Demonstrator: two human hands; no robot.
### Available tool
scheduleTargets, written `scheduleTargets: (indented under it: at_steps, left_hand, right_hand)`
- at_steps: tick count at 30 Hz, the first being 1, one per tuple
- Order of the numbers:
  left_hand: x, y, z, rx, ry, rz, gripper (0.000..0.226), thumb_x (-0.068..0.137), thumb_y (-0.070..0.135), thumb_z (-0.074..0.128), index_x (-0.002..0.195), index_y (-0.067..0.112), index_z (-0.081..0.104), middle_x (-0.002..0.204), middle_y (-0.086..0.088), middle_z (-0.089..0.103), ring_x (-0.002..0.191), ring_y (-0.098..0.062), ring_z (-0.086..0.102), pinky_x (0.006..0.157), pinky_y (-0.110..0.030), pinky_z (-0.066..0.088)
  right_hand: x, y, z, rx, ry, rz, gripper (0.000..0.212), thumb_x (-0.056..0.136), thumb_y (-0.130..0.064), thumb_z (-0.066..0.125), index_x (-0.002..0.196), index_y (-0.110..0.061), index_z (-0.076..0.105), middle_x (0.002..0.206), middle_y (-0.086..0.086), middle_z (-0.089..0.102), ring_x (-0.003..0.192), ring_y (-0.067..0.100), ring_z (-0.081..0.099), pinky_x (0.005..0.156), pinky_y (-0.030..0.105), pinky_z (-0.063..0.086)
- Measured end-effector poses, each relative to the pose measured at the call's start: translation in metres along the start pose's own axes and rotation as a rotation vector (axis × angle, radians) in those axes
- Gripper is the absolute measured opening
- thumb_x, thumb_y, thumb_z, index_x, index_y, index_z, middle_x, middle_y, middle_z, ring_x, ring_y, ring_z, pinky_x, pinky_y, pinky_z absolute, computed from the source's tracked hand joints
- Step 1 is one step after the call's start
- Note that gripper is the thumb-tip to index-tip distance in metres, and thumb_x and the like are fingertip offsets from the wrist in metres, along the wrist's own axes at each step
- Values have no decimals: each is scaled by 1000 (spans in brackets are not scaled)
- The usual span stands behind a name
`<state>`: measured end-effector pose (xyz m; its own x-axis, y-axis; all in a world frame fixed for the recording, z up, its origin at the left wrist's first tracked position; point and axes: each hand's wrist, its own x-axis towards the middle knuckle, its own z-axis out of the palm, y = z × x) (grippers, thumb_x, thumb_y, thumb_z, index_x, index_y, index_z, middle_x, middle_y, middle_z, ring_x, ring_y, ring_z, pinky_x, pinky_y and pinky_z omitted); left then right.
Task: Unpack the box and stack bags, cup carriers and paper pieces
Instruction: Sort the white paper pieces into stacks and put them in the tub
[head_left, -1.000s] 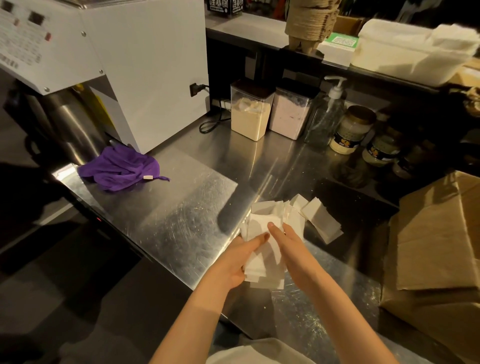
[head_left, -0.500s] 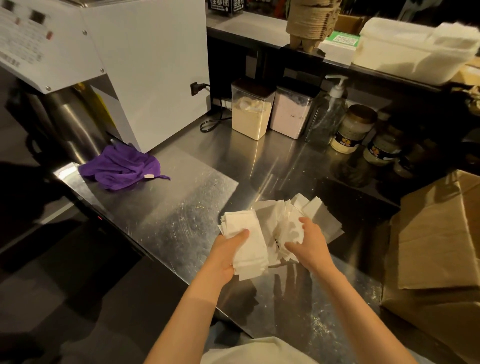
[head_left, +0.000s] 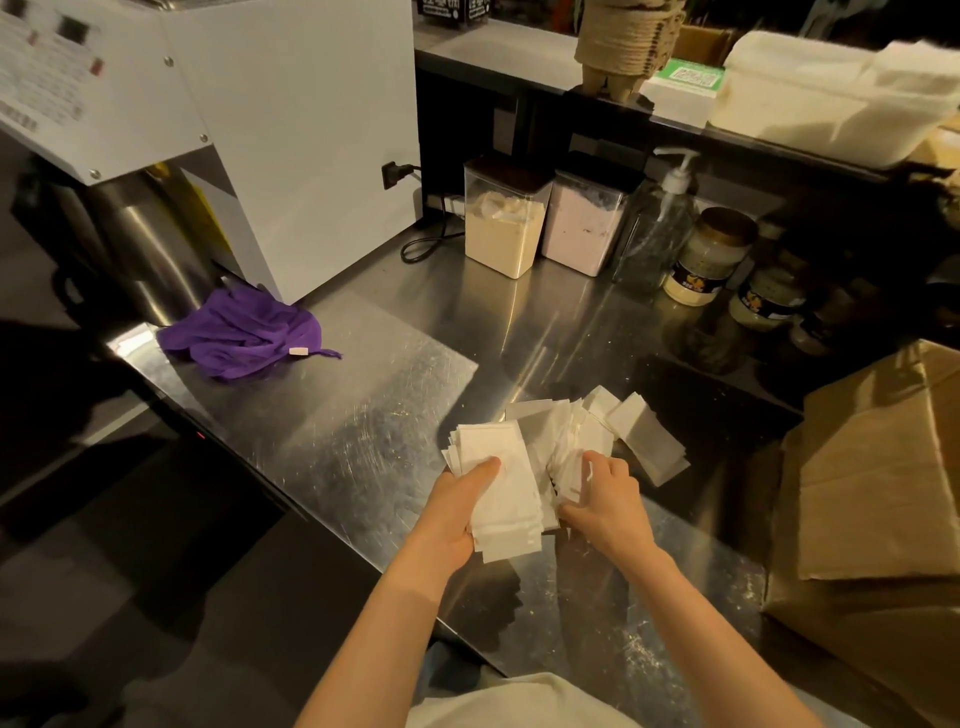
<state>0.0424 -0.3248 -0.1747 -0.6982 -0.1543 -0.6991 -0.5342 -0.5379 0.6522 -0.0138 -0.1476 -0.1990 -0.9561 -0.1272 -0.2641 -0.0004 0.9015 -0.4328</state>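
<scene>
A stack of white paper pieces (head_left: 501, 491) lies in my left hand (head_left: 457, 512), thumb on top and fingers underneath. Just to its right, my right hand (head_left: 608, 501) curls its fingers round loose paper pieces (head_left: 569, 452) from the heap on the steel counter (head_left: 363, 415). More white pieces (head_left: 644, 436) fan out behind that hand. The brown cardboard box (head_left: 878, 499) stands at the right edge. A stack of brown cup carriers (head_left: 626, 36) sits on the upper shelf, beside a pile of white bags (head_left: 831, 93).
A purple cloth (head_left: 244, 332) lies at the counter's left end under a white machine (head_left: 260, 119). Two clear powder containers (head_left: 545, 218), a pump bottle (head_left: 660, 223) and jars (head_left: 711, 254) line the back. The counter's front edge runs diagonally past my left arm.
My hands parted: the left drew its stack of pieces to the left, the right moved to the loose heap and closed its fingers on pieces there.
</scene>
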Motion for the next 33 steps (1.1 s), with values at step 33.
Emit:
scheduleTargets:
  at_steps: [33]
  left_hand:
    - [-5,-3,2,17,-47,6,41,91,25,66,129,14,53,113,-12,66,101,-30,64,87,-48,54]
  right_hand:
    - [-13,-14,-42,535,370,38,8,90,-13,55,91,-10,62,86,1,62,82,25,60,72,39,52]
